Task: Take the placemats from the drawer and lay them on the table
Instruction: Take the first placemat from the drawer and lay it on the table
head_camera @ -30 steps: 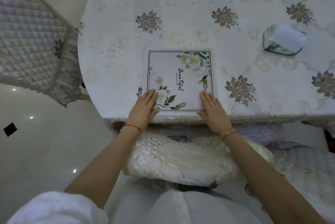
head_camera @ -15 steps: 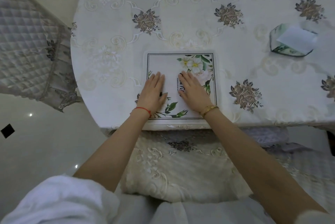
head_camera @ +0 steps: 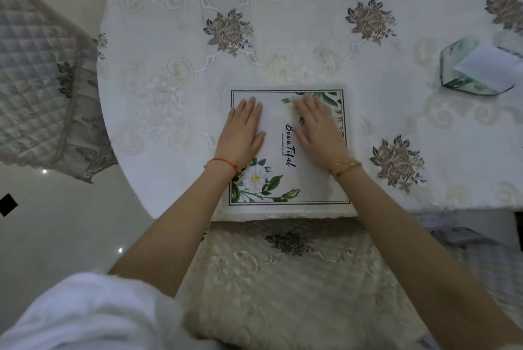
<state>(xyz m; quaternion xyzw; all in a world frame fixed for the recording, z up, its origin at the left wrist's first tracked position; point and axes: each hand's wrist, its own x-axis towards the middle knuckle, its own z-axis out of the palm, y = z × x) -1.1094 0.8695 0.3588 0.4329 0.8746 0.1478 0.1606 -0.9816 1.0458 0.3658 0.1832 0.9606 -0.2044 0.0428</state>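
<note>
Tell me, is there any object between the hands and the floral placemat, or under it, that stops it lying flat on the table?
Nothing visible does. The left hand and right hand press flat on the square white floral placemat, which lies directly on the embroidered white tablecloth. The green tissue box stands apart, far right.

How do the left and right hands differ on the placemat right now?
The left hand wears a red string at the wrist; the right hand wears a gold bracelet. The left lies on the placemat's plain white part, the right over its printed leaves. Both are flat, palms down, gripping nothing.
</note>
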